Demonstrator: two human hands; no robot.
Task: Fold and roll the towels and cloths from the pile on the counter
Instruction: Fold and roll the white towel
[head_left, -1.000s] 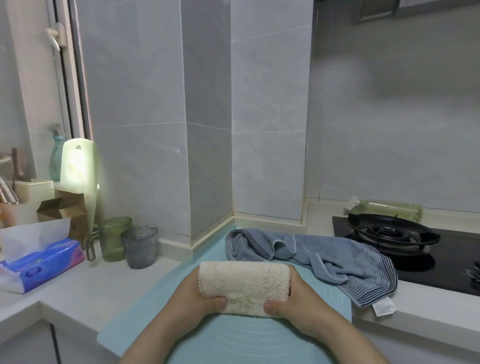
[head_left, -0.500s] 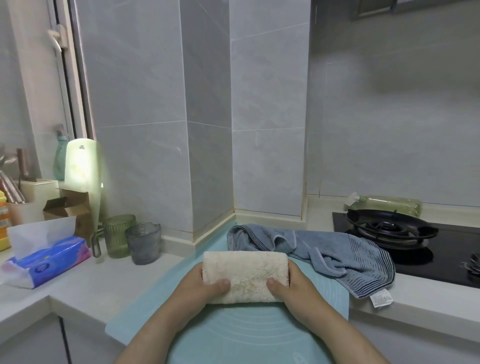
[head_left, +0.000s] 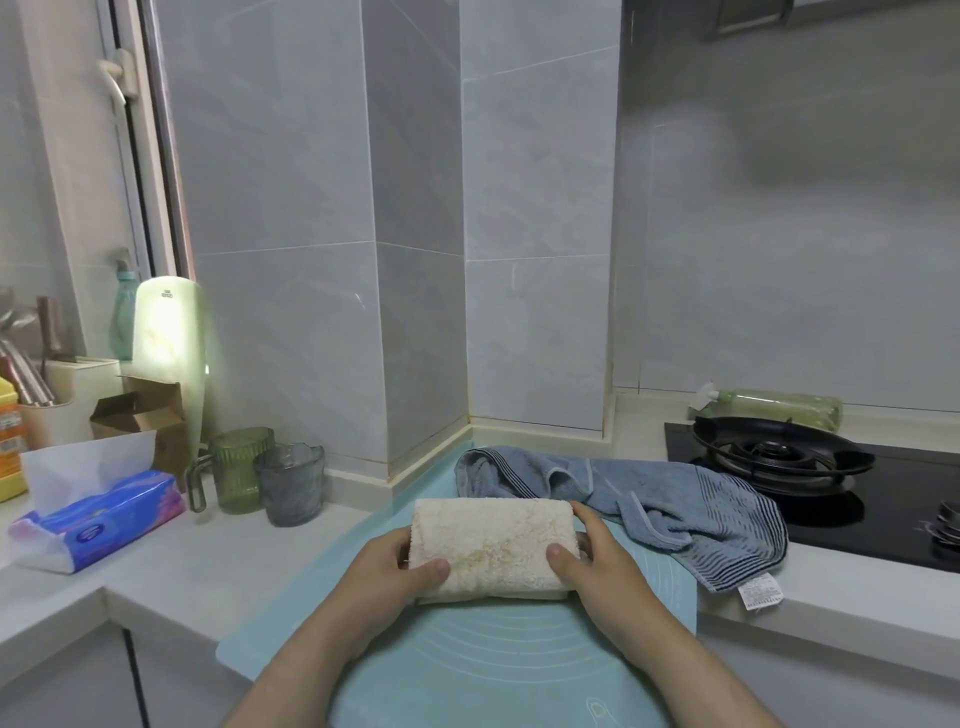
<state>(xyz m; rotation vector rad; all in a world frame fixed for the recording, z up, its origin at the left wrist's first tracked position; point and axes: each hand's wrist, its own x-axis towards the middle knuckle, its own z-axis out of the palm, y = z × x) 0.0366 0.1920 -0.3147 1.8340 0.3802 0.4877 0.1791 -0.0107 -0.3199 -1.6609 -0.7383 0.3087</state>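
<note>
the cream towel (head_left: 493, 545) is rolled up into a fat log. it lies on the blue-green mat (head_left: 493, 670) on the counter (head_left: 171, 566), right between the two hands. the left hand (head_left: 379, 571) holds one end and the right hand (head_left: 602, 566) holds the other end. the fingers (head_left: 434, 560) are curled round the roll. the thumbs are on top, and the other fingers are tucked behind it where i cannot see them well.

i think the step now is to finish this roll and make it tight. to do it well, both hands should squeeze the same, so one end does not get fatter than the other. press down a little and turn the roll so the loose edge ends up under it. then it should not pop open. let go slowly.

the blue towel (head_left: 675, 499) lies in a crumpled heap just past the fingers, very close to the right hand. i cannot tell if it touches. it is not folded yet, so it likely comes next.
</note>
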